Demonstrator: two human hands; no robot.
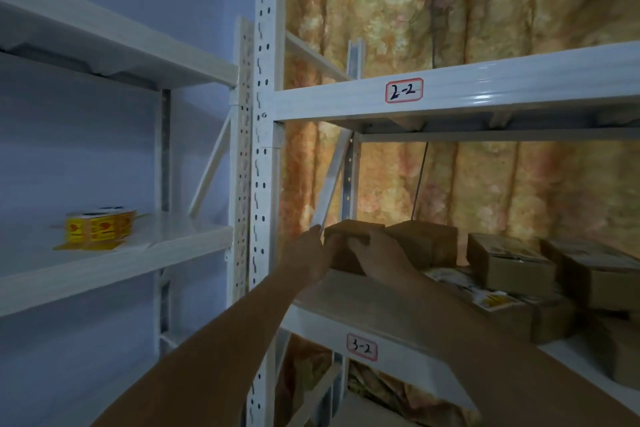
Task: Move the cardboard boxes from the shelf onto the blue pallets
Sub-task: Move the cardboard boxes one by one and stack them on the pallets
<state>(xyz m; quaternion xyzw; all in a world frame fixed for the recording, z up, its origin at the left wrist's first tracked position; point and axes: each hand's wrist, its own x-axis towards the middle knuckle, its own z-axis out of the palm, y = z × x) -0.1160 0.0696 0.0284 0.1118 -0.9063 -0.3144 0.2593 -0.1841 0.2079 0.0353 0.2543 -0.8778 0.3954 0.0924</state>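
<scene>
Two hands: both reach forward, arms stretched out, to one box (349,243) at the left end of the shelf (363,302).
Left hand (313,258): set against the box's left side, fingers straight and pointing up along it, pressing flat rather than curling.
Right hand (379,251): lies over the box's top front edge, fingers bent down round that edge, gripping it.
Box: plain brown cardboard, closed, small and squarish; blurred, so no print can be read.
Box place: on the shelf tagged 3-2 (362,347), just right of the white post (263,184), touching a second box (427,246) on its right.
Other boxes (512,263): more brown cartons further right of the post, some stacked, on the same shelf.
Tape roll (98,229): yellow, on the neighbouring rack, left of the post.
Tag 2-2 (404,90): on the beam above, right of the post.
</scene>
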